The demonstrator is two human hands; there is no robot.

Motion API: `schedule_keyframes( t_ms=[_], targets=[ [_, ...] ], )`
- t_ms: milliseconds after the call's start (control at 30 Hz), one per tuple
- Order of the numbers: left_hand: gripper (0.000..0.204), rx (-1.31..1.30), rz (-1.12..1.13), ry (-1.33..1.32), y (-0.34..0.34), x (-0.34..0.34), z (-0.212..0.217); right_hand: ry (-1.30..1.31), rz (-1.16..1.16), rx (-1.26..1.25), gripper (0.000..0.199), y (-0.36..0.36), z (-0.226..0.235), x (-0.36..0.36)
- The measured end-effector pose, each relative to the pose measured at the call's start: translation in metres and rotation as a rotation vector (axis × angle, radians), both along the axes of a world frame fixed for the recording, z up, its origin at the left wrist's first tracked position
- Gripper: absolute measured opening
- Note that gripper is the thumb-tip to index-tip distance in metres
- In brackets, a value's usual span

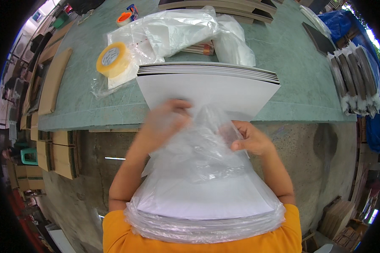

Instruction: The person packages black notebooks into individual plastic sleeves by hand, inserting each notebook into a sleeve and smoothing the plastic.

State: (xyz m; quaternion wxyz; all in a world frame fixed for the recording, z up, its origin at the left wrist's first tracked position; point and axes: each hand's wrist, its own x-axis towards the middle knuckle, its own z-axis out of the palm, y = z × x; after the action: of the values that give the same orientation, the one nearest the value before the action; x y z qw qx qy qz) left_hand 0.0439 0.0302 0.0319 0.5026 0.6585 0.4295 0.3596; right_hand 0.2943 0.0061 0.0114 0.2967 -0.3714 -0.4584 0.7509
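Note:
A stack of white boards in clear plastic bags point(207, 198) rests against my body, the layered plastic bunched along its near edge. The loose far end of the top bag point(211, 143) is crumpled up between my hands. My right hand point(254, 139) is closed on the right side of this plastic, thumb and fingers together. On the other side, my left hand point(166, 124) is smeared by motion at the plastic, so its grip is unclear. Just beyond, a stack of white boards point(207, 90) with dark edges leans upright at the table's front edge.
The green table point(291, 97) bears a roll of clear tape point(112, 60), loose plastic bags point(177, 31) and an orange tape roll point(124, 18). Grey boards point(223, 8) lie at the back. Plastic-wrapped packs point(354, 78) stand at right, a brown carton point(55, 82) at left.

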Motion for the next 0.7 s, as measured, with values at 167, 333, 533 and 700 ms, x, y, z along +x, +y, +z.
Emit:
schedule_keyframes(
  t_ms=[167,333,533,700],
  targets=[
    [0.053,-0.135,-0.263,0.213,-0.006,0.033,-0.016,-0.185,-0.383,0.328,0.015,0.011,0.013,-0.004],
    [0.051,-0.166,-0.114,0.140,-0.007,0.021,-0.001,-0.437,-0.816,0.802,0.014,0.001,0.027,0.022],
    [0.048,-0.055,-0.234,0.161,-0.007,0.035,0.004,-0.749,-0.396,1.126,0.014,-0.001,0.034,-0.019],
    [0.030,0.186,-0.367,0.525,-0.010,0.004,-0.019,-0.712,-0.666,0.689,0.016,0.009,0.018,0.019]
  ],
)
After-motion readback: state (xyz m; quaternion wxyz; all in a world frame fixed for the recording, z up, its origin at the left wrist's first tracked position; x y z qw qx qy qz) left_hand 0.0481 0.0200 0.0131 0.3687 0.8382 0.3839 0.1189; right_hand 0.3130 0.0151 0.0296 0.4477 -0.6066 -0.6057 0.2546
